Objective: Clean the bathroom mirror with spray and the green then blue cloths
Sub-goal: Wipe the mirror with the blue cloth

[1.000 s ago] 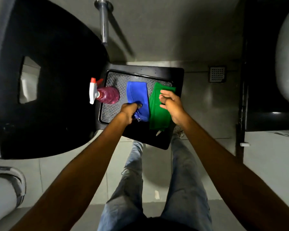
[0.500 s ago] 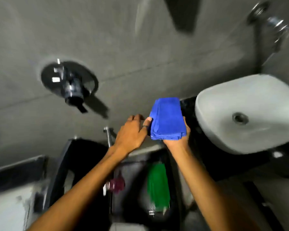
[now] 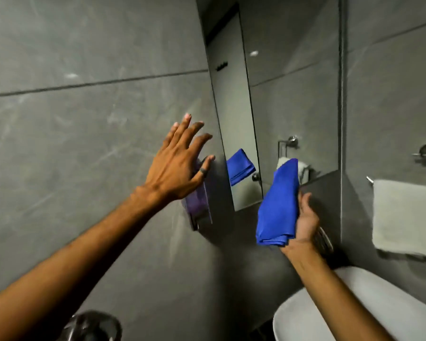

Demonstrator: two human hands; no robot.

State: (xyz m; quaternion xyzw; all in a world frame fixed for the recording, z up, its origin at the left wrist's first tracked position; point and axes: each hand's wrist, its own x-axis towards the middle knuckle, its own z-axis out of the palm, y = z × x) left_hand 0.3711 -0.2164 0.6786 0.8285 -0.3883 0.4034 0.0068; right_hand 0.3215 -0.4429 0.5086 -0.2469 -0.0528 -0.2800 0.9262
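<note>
Grey stone-look tile wall (image 3: 84,143) fills the left half of the view, one dark grout line running across it. At the bottom left edge, a dark round chrome fitting (image 3: 94,326), blurred. Left hand (image 3: 180,163) raised in front of the wall, fingers spread wide apart, holding nothing; dark ring on one finger. Behind its palm, a purple-tinted wall-mounted dispenser (image 3: 199,205), partly hidden; cannot tell whether the hand touches it. Just right of the dispenser, the mirror (image 3: 293,94), a tall pane set in the tiles; a reflection of the blue cloth shows near its lower left. Blue cloth (image 3: 278,207), folded, sits upright in the right hand (image 3: 305,217), fingers closed around its lower part, just in front of the mirror's lower edge; contact with the glass cannot be told. Below the right forearm, white basin (image 3: 354,303). Far right, pale towel (image 3: 406,217) hanging on the wall.
</note>
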